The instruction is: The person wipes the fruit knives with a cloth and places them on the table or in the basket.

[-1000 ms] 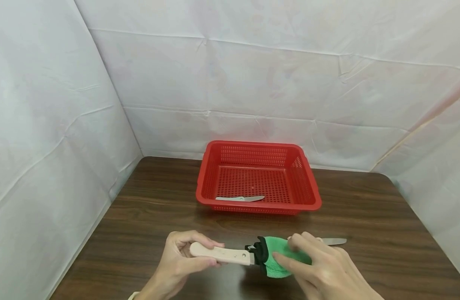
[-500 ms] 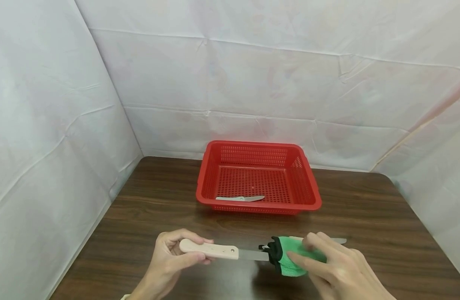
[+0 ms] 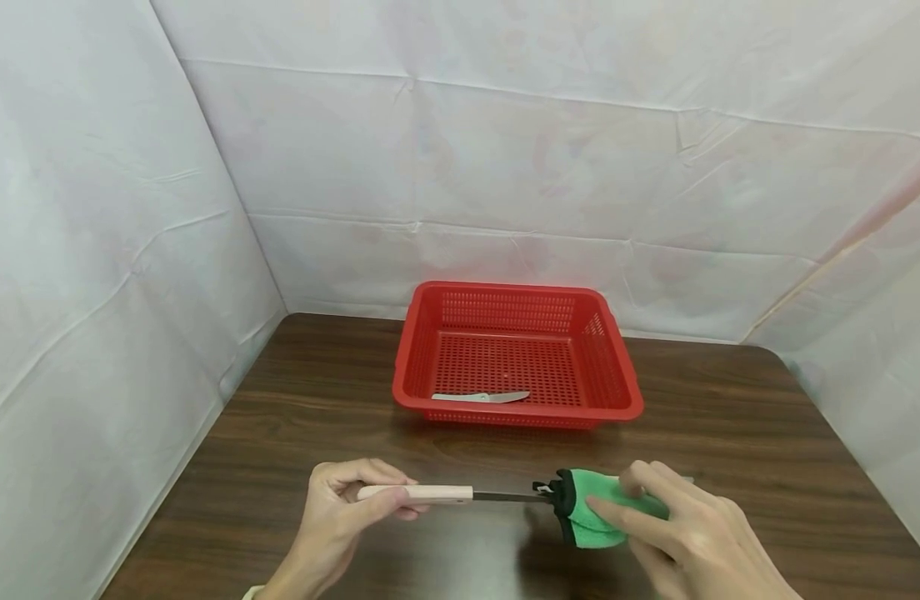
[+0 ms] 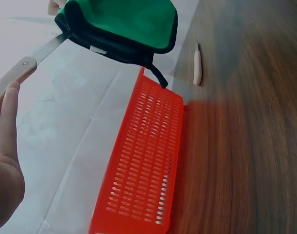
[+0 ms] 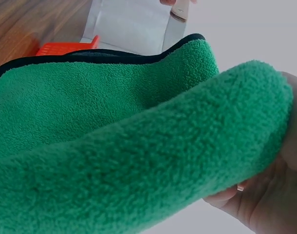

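Observation:
My left hand pinches the pale wooden handle of a knife, between thumb and fingers. The knife points right, nearly edge-on to the head view, and its blade tip is hidden in a folded green cloth with black trim. My right hand grips that cloth around the blade, above the table. In the right wrist view, the fluffy cloth fills most of the frame. A second knife with a pale handle lies on the table, mostly hidden behind my right hand in the head view.
A red perforated basket stands at the back middle of the dark wooden table. Inside it, along the near side, lies another light-handled knife. White sheets hang behind and at both sides.
The cloth and my right hand have slid right while my left hand drew the knife left, baring more blade. The knife has rolled from flat side showing to nearly edge-on.

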The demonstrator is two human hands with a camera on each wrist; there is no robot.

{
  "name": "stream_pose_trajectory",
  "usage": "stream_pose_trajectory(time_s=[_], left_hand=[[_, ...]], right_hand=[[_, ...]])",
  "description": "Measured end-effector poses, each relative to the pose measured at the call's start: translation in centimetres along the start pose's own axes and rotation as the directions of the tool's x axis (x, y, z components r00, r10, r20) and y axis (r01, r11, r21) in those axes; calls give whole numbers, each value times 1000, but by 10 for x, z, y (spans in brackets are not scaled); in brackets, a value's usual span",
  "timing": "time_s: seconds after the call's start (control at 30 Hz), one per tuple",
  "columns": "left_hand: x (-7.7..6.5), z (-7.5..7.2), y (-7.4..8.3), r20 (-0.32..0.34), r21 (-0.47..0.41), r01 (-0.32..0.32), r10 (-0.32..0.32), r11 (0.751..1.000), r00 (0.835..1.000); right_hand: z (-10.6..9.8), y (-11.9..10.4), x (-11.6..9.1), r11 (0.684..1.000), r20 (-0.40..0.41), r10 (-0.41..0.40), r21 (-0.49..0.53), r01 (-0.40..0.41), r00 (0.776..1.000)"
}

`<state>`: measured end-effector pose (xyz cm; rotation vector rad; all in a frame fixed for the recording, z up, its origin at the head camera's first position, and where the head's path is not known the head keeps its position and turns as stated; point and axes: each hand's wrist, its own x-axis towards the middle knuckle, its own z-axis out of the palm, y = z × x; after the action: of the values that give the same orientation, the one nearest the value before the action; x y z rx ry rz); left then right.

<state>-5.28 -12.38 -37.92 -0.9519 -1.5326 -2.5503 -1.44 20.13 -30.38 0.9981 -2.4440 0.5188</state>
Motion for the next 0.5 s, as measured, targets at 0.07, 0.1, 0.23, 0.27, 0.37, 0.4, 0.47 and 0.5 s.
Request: stream_pose_trajectory(time_s=[0.07,0.1,0.23,0.27,0.37,0.4,0.47,0.5], left_hand=[[-1,-1,-1,-10,13,12,-12,1000,1000],[-1,-1,-2,-18,19,20,-20,1000,1000],[-1,-2,-4,-42,15,45,-45,999,998],[-1,-1,-4,-48,21,55,-54,998,997],[0,0,-3,-57,46,99,-96,994,994],[0,1,-3,-64,53,125,-121,991,991],[-1,1,-3,-62,55,170,-166,984,984],[-1,0,-3,-54,47,184,-182,982,982]], right_hand=[[1,0,0,1000,-7,22,-4,-22,1000],[1,0,0,1000,-9,28,-7,-28,1000],[0,0,1,1000,-18,28,-1,-28,999],[0,0,2,1000,-34,15,-4,-15,999],[2,1,5,1000,-100,-16,-1,16,995],[2,2,7,999,-123,-32,-9,31,992],[4,3,10,997,-190,-73,-19,71,979],[4,3,11,997,-205,-81,-17,79,975]])
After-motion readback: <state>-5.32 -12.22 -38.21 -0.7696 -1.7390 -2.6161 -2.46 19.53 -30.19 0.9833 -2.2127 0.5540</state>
